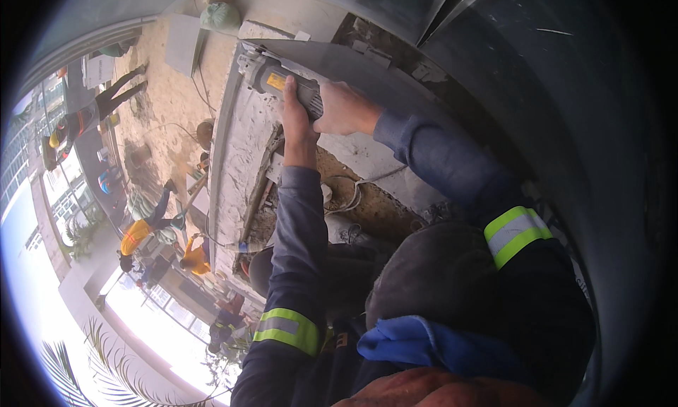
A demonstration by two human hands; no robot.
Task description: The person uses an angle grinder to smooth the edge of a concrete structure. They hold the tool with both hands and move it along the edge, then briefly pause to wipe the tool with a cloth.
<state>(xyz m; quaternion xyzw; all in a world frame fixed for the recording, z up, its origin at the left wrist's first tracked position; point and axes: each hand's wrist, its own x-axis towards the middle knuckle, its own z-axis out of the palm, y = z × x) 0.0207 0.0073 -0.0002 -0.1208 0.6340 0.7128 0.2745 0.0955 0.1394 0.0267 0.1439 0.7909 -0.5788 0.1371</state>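
Note:
Both hands are on a grey angle grinder with a yellow label on its body. My left hand wraps its near side, the thumb lying along the body. My right hand closes round the rear end of the housing. The grinder's metal head points away to the upper left, close to the edge of a dark grey panel. Whether the disc touches anything cannot be made out. Below my hands lies a dusty, whitish ledge.
A pale cable curls over rubble beneath my forearms. Smooth dark panels rise along the right. Several people, one in a yellow top, are on the sandy ground to the left. A greenish sack stands at the far end.

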